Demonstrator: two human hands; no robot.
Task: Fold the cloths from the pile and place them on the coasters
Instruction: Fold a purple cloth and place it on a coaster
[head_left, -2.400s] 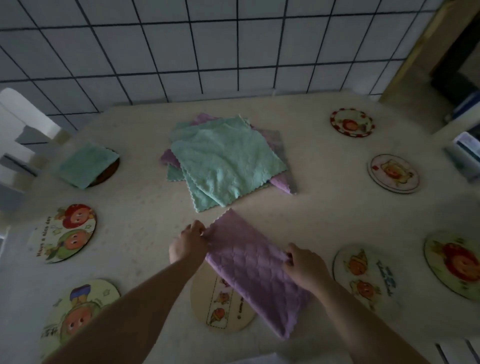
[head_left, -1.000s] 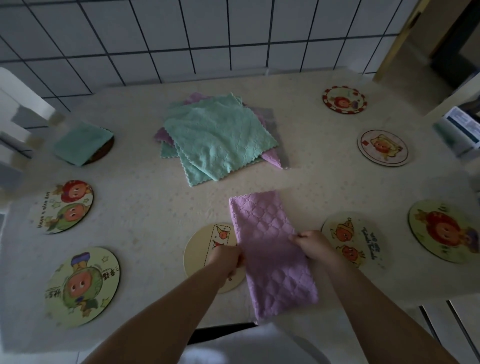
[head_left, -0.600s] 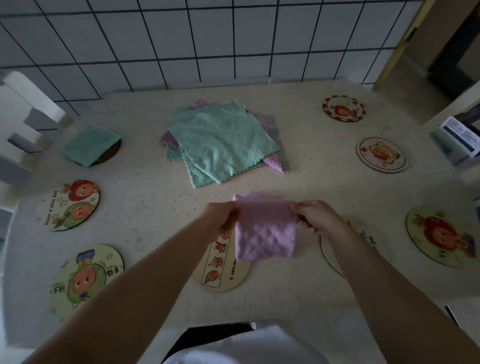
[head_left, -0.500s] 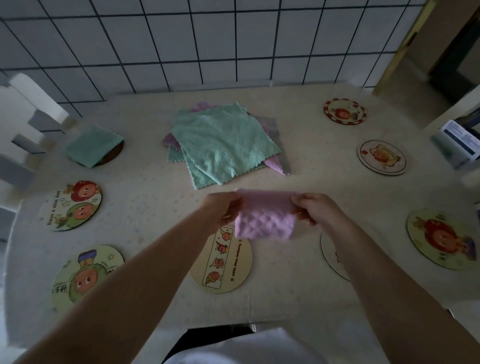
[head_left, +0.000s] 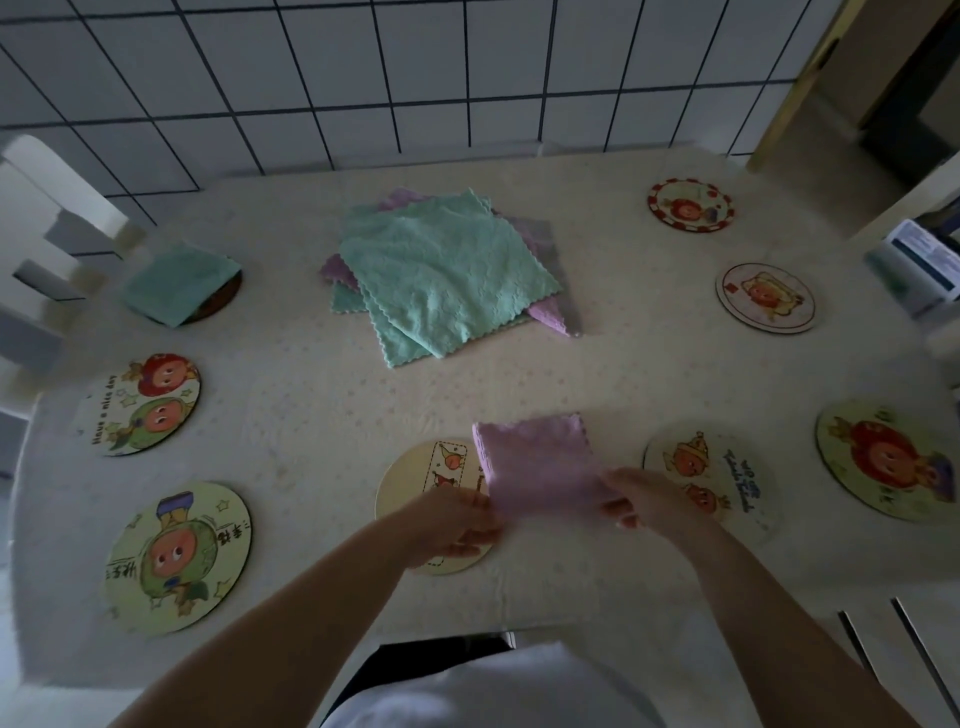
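Far left at about 10 o'clock, a folded green cloth (head_left: 179, 283) lies on a dark coaster (head_left: 221, 301), covering most of it. Below it, at 9 o'clock, sits a coaster with two cartoon faces (head_left: 143, 405), and at 8 o'clock a green-faced coaster (head_left: 176, 558), both bare. At 12 o'clock on the table (head_left: 291, 405) the pile (head_left: 441, 275) waits: green cloths on top, purple edges peeking out at its left and right. Nearest you, at 6 o'clock, a cream coaster (head_left: 431, 478) lies partly under your left hand (head_left: 447, 525) and under the left edge of the purple cloth (head_left: 537, 467). That cloth is folded to a small rectangle; its far part lies on the table and its near edge is lifted between your hands. Your left hand pinches the near left corner, fingers curled against the thumb. Your right hand (head_left: 647, 501) pinches the near right corner the same way; how the individual fingers lie is blurred. Just right of that hand, at 5 o'clock, an orange-figure coaster (head_left: 719, 467) is bare, partly hidden by your wrist. At 3 to 4 o'clock a red-faced coaster (head_left: 891, 460) sits at the table's edge. At 2 o'clock there is a pale round coaster (head_left: 766, 296), and at 1 o'clock a red-rimmed coaster (head_left: 691, 205). Off the table to the far right stands a blue-and-white box (head_left: 922, 257).
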